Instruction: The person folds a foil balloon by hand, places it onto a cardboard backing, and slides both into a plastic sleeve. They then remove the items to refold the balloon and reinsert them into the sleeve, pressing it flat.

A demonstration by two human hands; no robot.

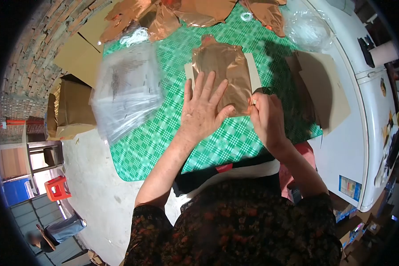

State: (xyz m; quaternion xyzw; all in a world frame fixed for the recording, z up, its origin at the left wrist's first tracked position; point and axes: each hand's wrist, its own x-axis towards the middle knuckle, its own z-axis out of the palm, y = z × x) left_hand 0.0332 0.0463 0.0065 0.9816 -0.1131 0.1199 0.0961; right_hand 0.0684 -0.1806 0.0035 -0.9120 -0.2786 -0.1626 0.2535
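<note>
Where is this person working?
Maybe a home or small workshop: there's a rough brick wall, a table with a green checked cover, and an open cardboard box.

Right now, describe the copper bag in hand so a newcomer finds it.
On the green table, look between the clear sheets at left and the card at right. The copper bag lies flat, left hand spread on it, right hand at its near corner. Unlike the copper heap at the far edge, pale board shows along its sides.
</note>
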